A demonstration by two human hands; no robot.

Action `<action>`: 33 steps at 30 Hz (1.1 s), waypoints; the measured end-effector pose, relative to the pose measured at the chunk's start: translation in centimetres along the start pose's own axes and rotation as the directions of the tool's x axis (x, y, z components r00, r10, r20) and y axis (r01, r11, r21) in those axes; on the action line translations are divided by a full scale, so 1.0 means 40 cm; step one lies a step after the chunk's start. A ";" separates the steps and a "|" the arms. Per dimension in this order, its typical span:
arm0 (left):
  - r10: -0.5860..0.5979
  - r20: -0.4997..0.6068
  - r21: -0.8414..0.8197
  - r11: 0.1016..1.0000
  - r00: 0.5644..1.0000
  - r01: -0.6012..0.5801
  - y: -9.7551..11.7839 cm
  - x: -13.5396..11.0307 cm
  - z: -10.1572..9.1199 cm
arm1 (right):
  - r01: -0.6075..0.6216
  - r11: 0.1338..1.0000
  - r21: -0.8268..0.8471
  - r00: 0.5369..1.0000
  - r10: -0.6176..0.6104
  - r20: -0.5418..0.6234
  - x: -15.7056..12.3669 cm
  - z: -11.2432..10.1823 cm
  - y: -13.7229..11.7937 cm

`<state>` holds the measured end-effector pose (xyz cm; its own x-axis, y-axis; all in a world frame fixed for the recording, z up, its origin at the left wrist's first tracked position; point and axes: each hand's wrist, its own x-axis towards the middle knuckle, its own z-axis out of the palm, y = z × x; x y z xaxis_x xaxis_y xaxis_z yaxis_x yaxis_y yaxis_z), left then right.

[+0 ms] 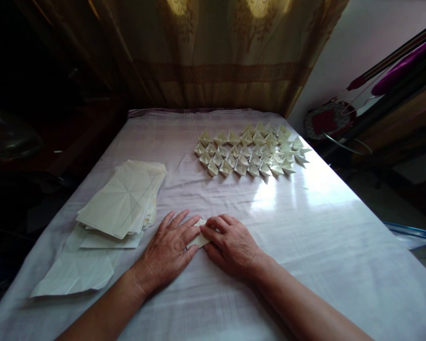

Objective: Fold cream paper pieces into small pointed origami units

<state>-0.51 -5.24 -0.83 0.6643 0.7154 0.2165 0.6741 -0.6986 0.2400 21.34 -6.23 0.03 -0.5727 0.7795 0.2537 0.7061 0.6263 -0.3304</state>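
Both my hands lie on a small folded piece of cream paper (199, 238) on the white cloth near the front of the table. My left hand (170, 248) rests flat over its left part, fingers stretched out. My right hand (229, 244) presses on its right part with bent fingers, fingertips meeting the left hand. Most of the paper piece is hidden under the hands.
A stack of creased cream sheets (124, 199) lies at the left, with a loose sheet (74, 274) nearer me. Several folded paper boats (250, 149) are laid out in rows at the far right. The table (323, 227) wears a pale cloth; a curtain hangs behind.
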 end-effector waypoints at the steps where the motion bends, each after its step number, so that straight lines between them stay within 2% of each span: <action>1: 0.011 0.005 0.002 1.000 1.000 -0.011 -0.002 -0.001 0.000 | -0.013 1.000 0.000 1.000 0.013 0.006 0.002 0.001 -0.004; 5: 0.029 0.018 0.009 1.000 0.999 -0.030 -0.005 0.000 -0.001 | -0.019 0.999 0.027 1.000 0.020 -0.003 0.000 0.002 -0.003; 9: 0.021 0.019 0.007 1.000 1.000 -0.021 -0.001 0.004 -0.006 | 0.004 0.990 0.141 0.993 0.013 -0.117 -0.018 0.000 0.034; 12: 0.005 0.007 0.009 1.000 1.000 -0.005 0.004 0.005 -0.006 | -0.009 0.987 0.163 0.988 0.034 -0.150 -0.034 -0.001 0.066; 19: -0.011 -0.047 0.034 0.999 0.999 0.013 0.011 0.004 0.001 | -0.018 0.986 0.167 0.990 0.040 -0.133 -0.039 -0.009 0.077; 24: 0.032 -0.015 0.025 0.999 0.999 -0.032 0.008 0.012 -0.008 | -0.011 0.981 0.196 0.993 0.034 -0.110 -0.037 -0.022 0.076; 33: 0.017 -0.015 0.015 1.000 1.000 -0.017 0.003 0.014 -0.005 | -0.008 0.973 0.233 0.983 0.050 -0.175 -0.037 -0.005 0.089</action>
<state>-0.13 -4.92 -0.51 0.6708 0.7034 0.2351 0.6675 -0.7107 0.2220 24.77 -5.16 -1.34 -0.4546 0.7997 0.3922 0.5945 0.6003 -0.5350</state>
